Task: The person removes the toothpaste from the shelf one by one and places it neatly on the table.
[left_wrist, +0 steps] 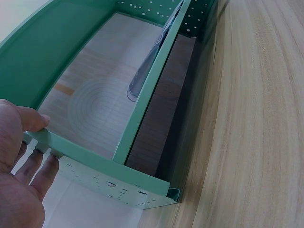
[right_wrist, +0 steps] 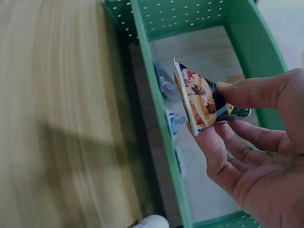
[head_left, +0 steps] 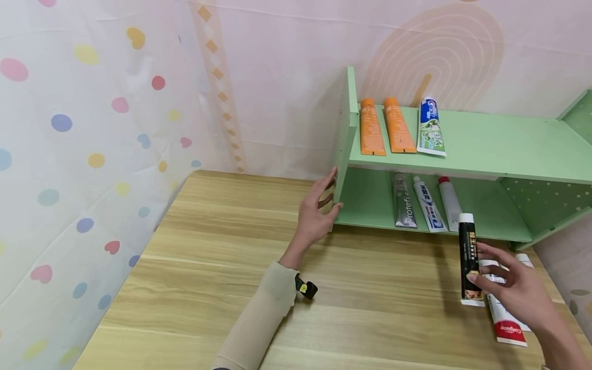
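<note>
My right hand (head_left: 520, 288) pinches a black toothpaste tube (head_left: 468, 257) with a white cap between thumb and fingers. The tube is cap up, in front of the lower shelf; its honeycomb-printed crimped end (right_wrist: 199, 97) shows in the right wrist view. At the left end of a green two-tier shelf (head_left: 504, 139), my left hand (head_left: 314, 213) grips the side panel (left_wrist: 95, 154), thumb inside and fingers outside. Two orange tubes (head_left: 372, 128) and a blue-and-green toothpaste tube (head_left: 431, 128) lie on the upper tier. The lower tier holds a grey tube (head_left: 404, 203), a white-and-blue tube (head_left: 429, 205) and a red-capped tube (head_left: 449, 203).
Below the right hand, a red-and-white Colgate tube (head_left: 509, 329) lies on the wooden table (head_left: 370, 308), with another white-capped tube (head_left: 524, 259) beside it. A patterned cloth (head_left: 277, 77) hangs behind the shelf. A black strap (head_left: 306, 288) is at the left cuff.
</note>
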Demonstrator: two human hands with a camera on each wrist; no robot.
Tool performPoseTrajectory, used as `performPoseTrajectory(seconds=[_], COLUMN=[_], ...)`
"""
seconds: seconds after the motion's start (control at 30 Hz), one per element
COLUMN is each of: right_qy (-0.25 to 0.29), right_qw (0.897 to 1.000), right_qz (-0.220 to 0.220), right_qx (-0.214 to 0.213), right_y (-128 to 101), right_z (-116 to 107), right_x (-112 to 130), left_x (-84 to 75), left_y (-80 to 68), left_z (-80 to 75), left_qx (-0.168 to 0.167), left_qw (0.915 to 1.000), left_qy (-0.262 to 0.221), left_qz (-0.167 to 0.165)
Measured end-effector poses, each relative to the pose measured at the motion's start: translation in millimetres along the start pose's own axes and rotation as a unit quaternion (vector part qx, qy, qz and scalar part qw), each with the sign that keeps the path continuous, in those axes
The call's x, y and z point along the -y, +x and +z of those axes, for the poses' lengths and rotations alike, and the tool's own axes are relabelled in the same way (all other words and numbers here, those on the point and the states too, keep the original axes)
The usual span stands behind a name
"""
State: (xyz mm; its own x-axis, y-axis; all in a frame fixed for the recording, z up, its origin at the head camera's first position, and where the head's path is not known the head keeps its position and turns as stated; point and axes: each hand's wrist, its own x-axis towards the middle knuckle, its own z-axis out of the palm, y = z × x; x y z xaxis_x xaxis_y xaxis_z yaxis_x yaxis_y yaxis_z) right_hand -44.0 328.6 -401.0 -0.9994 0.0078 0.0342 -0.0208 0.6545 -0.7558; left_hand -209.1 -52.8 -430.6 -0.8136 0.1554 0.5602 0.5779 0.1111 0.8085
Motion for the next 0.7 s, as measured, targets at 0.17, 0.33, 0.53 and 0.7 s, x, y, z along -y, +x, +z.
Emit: performPoseTrajectory(seconds=[0.17,0.33,0.53,0.7], right_qy=[-0.013,-0.024,-0.036,-0.045], right_qw=[1.0,0.999,0.996,0.992], right_qz=[0.026,0.036,0.066,0.099], right_qx=[0.01,0.017,0.047,0.07], right_y=[-3.5,-6.2,-6.8,-6.5], right_z=[3.5,4.7,4.9,5.2], right_x=[-10.1,-20.2,-27.1,-29.2], left_x=[0.7,0.1,0.7,-3.8], left_y=[-0.1,-0.2,0.4,0.3], left_z=[-0.8,-0.9,-0.3,1.7], left_qx=[0.004,0.005,0.001,-0.006], left_qw=[1.0,1.0,1.0,0.9999], left_qy=[0.001,0.005,0.002,-0.003], left_qz=[0.0,-0.004,-0.003,-0.012])
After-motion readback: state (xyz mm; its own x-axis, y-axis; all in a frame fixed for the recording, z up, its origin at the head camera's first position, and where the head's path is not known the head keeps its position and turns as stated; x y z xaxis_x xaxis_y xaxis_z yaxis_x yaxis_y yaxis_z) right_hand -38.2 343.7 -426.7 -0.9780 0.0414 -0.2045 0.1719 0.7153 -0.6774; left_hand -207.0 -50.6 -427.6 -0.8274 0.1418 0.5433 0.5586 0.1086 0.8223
